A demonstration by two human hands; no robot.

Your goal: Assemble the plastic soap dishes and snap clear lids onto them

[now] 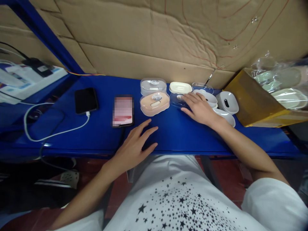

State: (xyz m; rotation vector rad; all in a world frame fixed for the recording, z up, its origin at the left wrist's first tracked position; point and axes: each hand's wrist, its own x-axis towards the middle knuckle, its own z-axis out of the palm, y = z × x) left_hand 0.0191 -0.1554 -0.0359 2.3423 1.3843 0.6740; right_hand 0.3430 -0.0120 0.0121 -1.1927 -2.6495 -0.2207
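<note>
My left hand (pixel 138 144) hovers over the front of the blue table, fingers spread and holding nothing. Just beyond its fingertips sits a peach soap box (pixel 150 107) under a clear lid with a round label. Behind that stands a grey soap box (pixel 149 86), also lidded. My right hand (pixel 198 107) reaches over a clear lid (pixel 175 99), its fingers extended and partly covering it; whether they touch it I cannot tell. Around this hand lie a cream dish (pixel 180 87), a white dish (pixel 209 97), another clear lid (pixel 202 86) and a grey-white piece with a dark slot (pixel 231 102).
A cardboard box (pixel 243 99) with plastic-wrapped dishes stands at the right. Left of my hands lie a lit phone (pixel 123 110) and a black device (pixel 86 100) plugged into a white cable (pixel 69 130). Cardboard sheeting (pixel 120 54) rises behind the blue table (pixel 173 138).
</note>
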